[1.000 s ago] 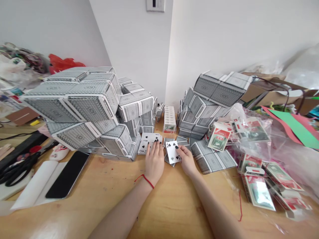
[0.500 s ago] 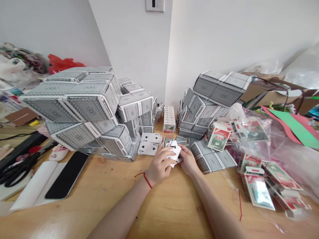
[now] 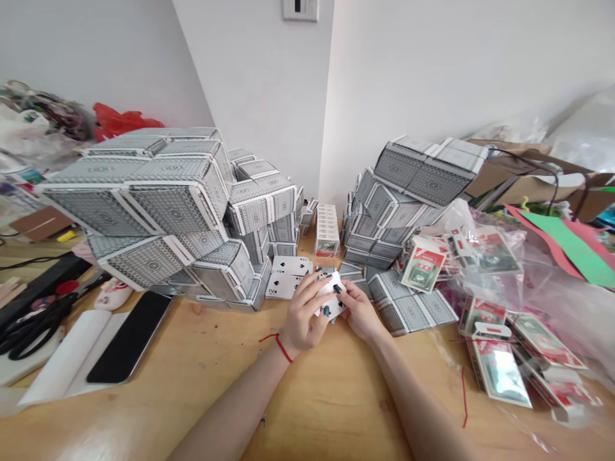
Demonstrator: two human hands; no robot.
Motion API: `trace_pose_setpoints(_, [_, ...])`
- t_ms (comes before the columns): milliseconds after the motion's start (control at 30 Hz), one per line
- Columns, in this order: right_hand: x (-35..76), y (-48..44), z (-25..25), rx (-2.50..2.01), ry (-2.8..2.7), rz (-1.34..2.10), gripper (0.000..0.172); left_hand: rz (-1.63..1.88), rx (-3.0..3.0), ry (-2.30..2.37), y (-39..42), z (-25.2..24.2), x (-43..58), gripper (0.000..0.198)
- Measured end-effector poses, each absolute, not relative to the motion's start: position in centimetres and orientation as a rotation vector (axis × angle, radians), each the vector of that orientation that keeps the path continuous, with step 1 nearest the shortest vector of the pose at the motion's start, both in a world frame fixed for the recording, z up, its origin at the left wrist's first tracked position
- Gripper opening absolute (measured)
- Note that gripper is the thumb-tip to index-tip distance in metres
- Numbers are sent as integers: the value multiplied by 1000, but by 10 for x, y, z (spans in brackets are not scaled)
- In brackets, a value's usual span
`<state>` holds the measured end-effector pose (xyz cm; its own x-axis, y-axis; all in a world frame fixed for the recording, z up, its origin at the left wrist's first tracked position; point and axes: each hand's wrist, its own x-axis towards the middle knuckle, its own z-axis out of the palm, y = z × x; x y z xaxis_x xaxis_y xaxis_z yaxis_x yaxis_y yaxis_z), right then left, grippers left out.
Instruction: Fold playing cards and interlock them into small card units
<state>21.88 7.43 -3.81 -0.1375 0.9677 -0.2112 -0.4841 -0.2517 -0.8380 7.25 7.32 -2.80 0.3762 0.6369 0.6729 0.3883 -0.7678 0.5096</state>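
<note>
Both hands meet over the wooden table at the centre, around a few playing cards (image 3: 335, 308). My left hand (image 3: 305, 317), with a red string at its wrist, is closed on the cards from the left. From the other side my right hand (image 3: 360, 310) pinches them, its thumb lying across the top card's face. Black pips show on the white faces, but how many cards there are is hidden by the fingers. Just left of them, face-up twos of spades (image 3: 283, 275) lie on the table. Behind the fingers more cards are partly covered.
Tall stacks of grey patterned card packs (image 3: 173, 205) rise on the left, and another stack (image 3: 413, 192) on the right. A clear box (image 3: 327, 230) stands between them. Red-and-green card boxes (image 3: 500, 371) and plastic wrap lie at right. A phone (image 3: 132, 336) and scissors (image 3: 43, 320) lie left.
My right thumb has moved left onto the face of the top card. My left fingers have shifted slightly, and the cards have turned a little between the hands.
</note>
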Motion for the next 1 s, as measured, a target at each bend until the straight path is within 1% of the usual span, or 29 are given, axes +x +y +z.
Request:
trace_pose_setpoints(100, [218, 74, -41, -997, -819, 1622, 30, 1387, 2264, 1131, 75, -32, 76, 39])
trace_pose_setpoints(167, [217, 74, -43, -1021, -861, 1609, 32, 1399, 2221, 1198, 77, -34, 77, 40])
trace_pose_setpoints(467, [218, 73, -41, -1003, -956, 1542, 26, 1390, 2127, 1148, 77, -34, 77, 27])
trace_pose_setpoints(600, [218, 75, -48, -1017, -946, 1520, 29, 1479, 1971, 1239, 78, -35, 77, 18])
trace_pose_setpoints(700, [217, 78, -56, -1060, -891, 1506, 28, 1490, 1861, 1342, 79, -37, 77, 20])
trace_pose_setpoints(833, [218, 81, -62, -1064, -831, 1428, 26, 1407, 1895, 1316, 81, -39, 77, 28])
trace_pose_setpoints(1000, [220, 81, -59, -1070, -849, 1368, 27, 1408, 1835, 1342, 80, -40, 78, 20])
